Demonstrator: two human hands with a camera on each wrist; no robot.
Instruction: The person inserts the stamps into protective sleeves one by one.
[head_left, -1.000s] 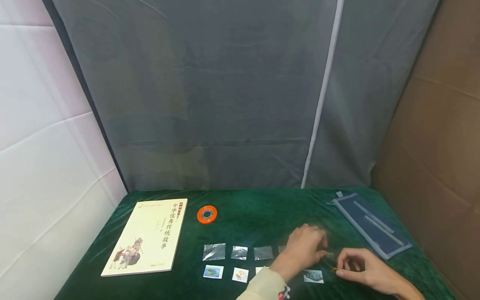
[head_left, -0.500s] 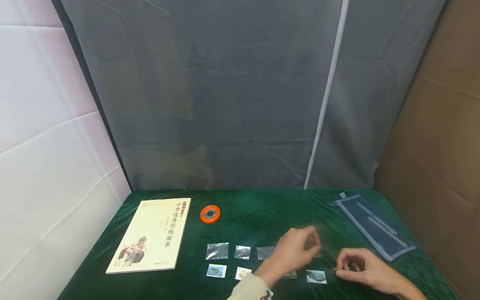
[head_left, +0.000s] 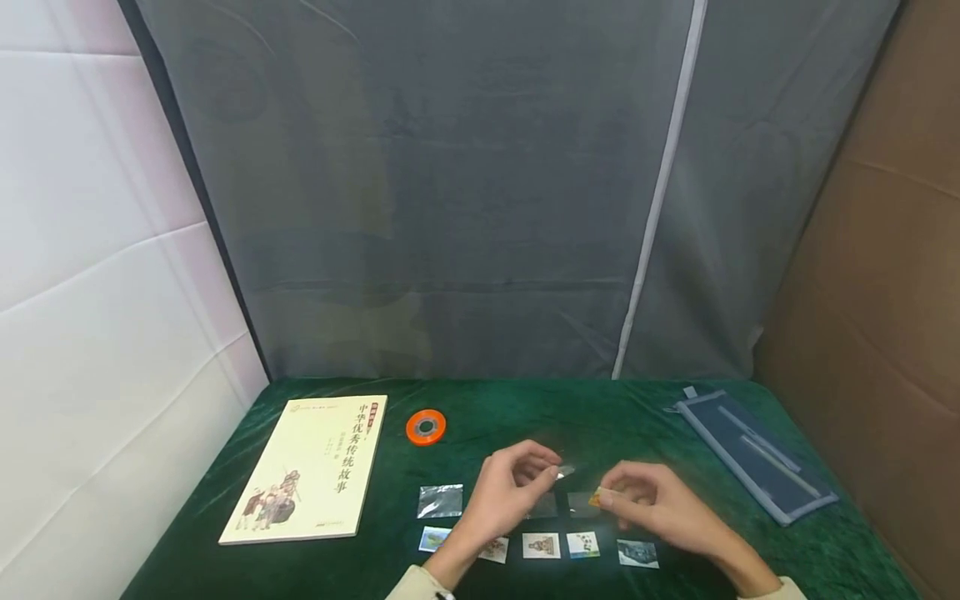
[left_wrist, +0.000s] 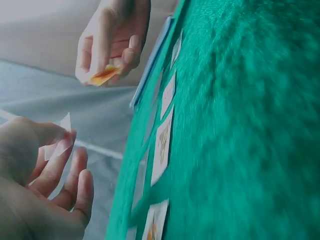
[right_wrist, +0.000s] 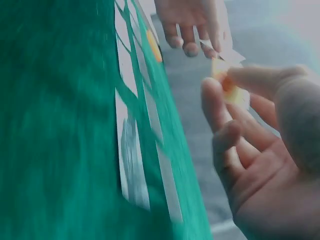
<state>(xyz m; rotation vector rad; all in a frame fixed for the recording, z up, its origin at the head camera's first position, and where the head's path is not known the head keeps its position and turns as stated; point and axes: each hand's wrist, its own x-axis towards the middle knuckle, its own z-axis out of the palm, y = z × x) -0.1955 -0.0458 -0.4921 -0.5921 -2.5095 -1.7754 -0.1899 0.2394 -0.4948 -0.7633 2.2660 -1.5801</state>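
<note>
My left hand (head_left: 504, 492) is raised over the cloth and pinches a small clear plastic sleeve (left_wrist: 61, 141) between thumb and fingers. Facing it, my right hand (head_left: 660, 506) pinches a small yellow-orange stamp-like picture (right_wrist: 231, 89) by thumb and fingertips. In the head view a row of small printed pictures like stamps lies below the hands, among them a Buddha-like figure (head_left: 542, 546), a green-and-blue one (head_left: 583, 545) and a dark grey-green one (head_left: 638, 553). Behind them lie clear sleeves (head_left: 440, 502), some partly covered by my hands.
A cream book (head_left: 307, 467) lies at the left on the green cloth (head_left: 480, 417). An orange tape-like roll (head_left: 410, 427) sits near it. At the right is a blue-grey zip pouch (head_left: 750, 454). A grey curtain (head_left: 480, 208) stands behind, with side walls left and right.
My left hand has moved left and lifted with a clear sleeve in it. My right hand has come left and up with the yellow-orange picture. The head view has shifted slightly.
</note>
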